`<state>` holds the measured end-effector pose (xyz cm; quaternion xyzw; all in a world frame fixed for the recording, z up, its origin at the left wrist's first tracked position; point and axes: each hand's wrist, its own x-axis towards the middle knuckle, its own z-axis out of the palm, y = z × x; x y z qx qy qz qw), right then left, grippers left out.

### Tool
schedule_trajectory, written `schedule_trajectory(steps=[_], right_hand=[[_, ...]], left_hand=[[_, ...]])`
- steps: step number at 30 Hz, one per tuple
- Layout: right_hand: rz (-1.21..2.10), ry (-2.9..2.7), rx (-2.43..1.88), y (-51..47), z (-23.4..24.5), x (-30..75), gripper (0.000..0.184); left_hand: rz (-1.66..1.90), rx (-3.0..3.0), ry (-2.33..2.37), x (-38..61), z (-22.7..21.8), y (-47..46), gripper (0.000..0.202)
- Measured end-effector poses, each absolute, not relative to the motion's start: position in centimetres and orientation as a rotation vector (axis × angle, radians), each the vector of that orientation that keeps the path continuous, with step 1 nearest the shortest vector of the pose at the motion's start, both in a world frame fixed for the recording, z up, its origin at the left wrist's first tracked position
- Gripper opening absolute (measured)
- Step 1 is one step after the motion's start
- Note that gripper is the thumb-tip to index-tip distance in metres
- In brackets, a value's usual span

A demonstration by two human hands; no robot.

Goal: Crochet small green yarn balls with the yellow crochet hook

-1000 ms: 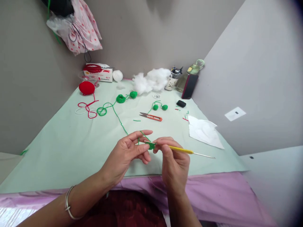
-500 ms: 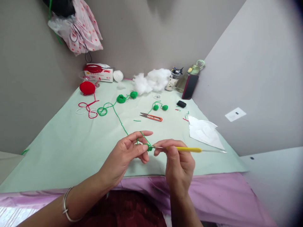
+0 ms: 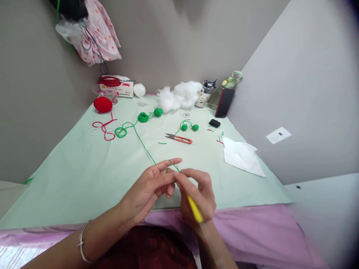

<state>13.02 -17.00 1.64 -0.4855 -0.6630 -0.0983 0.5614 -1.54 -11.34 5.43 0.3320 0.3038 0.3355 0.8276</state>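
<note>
Green yarn (image 3: 144, 148) runs from a loose coil on the table up to my left hand (image 3: 153, 183) and passes over its raised index finger. Thumb and fingers of that hand pinch a small green crochet piece, now mostly hidden behind the fingertips. My right hand (image 3: 199, 196) grips a crochet hook (image 3: 194, 209) by its yellow handle, which points down toward me. Its fingertips meet those of my left hand, so the hook's tip is covered. Beyond the hands lie orange thread snips (image 3: 179, 139) and two small green crochet balls (image 3: 189, 127).
At the back stand white stuffing (image 3: 179, 96), a pen cup (image 3: 203, 98), a bottle with a phone (image 3: 225, 103) against it, and a box (image 3: 125, 89). A red yarn ball (image 3: 103, 104) sits left. White paper (image 3: 242, 157) and a black case (image 3: 214, 123) lie right.
My right hand has moved left against my left fingertips and turned, so the yellow handle swung from pointing right to pointing down toward me. The green piece has become mostly hidden.
</note>
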Motion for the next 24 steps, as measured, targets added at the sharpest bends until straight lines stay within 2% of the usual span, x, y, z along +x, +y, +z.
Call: schedule_trajectory(steps=[4,6,9,13,15,20,24], right_hand=[[0.282,-1.220,-1.072,-16.6,3.2,13.2,0.022],[0.410,-1.163,-1.038,-16.4,3.7,13.0,0.021],[0.371,-1.236,-1.084,-16.4,3.5,12.7,0.020],[-0.031,-1.469,-1.135,-16.6,2.5,12.5,0.029],[-0.102,-1.491,-1.128,-16.7,2.5,12.7,0.030],[0.359,-1.168,-1.069,-16.3,3.5,13.4,0.021],[0.431,-1.189,-1.052,-16.0,3.7,13.0,0.016]], left_hand=[[0.739,0.675,0.646,-1.9,5.7,-10.8,0.045],[0.763,0.742,0.650,-1.8,5.9,-11.0,0.046],[0.809,0.853,0.689,-1.5,5.8,-11.4,0.046],[0.804,0.830,0.671,-1.2,5.3,-11.5,0.046],[0.725,0.731,0.622,-1.3,5.2,-11.2,0.043],[0.760,0.650,0.630,-1.5,5.4,-10.7,0.033],[0.800,0.777,0.646,-1.3,5.5,-11.1,0.036]])
